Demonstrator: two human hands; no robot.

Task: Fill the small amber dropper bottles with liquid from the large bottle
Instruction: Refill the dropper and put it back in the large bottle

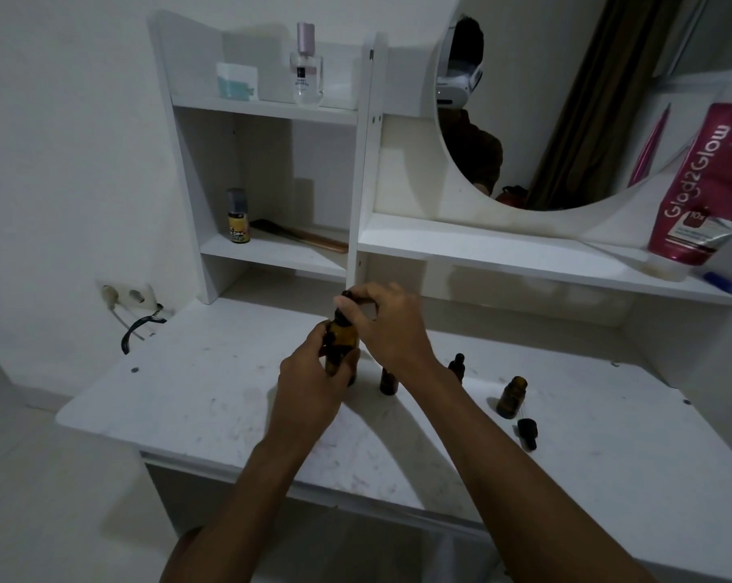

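Note:
My left hand (pixel 313 378) grips the body of the large amber bottle (pixel 342 345), held upright just above the white vanity top (pixel 212 397). My right hand (pixel 391 326) is closed around the black cap at its neck. A small amber bottle (pixel 388 382) stands right behind my right wrist, partly hidden. Another small bottle with a black cap (pixel 456 366) stands a little further right. An uncapped small amber bottle (pixel 511 396) stands at the right, with its black dropper cap (pixel 527 432) lying on the surface beside it.
A mirror (pixel 566 98) and a white shelf unit rise behind the top. The shelves hold a perfume bottle (pixel 306 65), a small box (pixel 236 80), a spray can (pixel 238 216) and a comb. A pink tube (pixel 700 183) leans at the right. A wall socket (pixel 126 294) sits at the left.

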